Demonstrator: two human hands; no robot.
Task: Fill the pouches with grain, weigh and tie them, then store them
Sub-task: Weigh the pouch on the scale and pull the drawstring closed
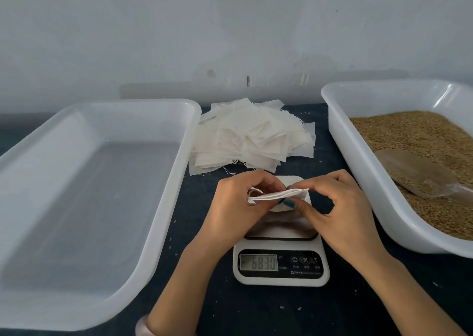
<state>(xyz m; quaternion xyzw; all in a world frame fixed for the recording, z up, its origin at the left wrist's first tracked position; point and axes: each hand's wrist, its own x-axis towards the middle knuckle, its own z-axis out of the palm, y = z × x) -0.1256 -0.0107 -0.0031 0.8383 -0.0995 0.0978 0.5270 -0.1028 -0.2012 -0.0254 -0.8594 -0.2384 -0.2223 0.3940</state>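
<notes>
A flat white pouch (275, 195) is held edge-on above the scale (281, 266), whose display reads 683.0. My left hand (239, 207) pinches its left end. My right hand (337, 209) pinches the right end with thumb and fingers. A heap of empty white pouches (249, 141) lies behind the hands. At the right, a white tub (358, 161) holds brown grain (419, 136) with a clear scoop (419, 175) lying in it. A white tub (89, 195) with nothing in it stands at the left.
Everything sits on a dark blue table top (281, 310) with a few stray grains on it. A pale wall (230, 28) rises close behind the tubs. A white dish (281, 209) on the scale platform is mostly hidden by my hands.
</notes>
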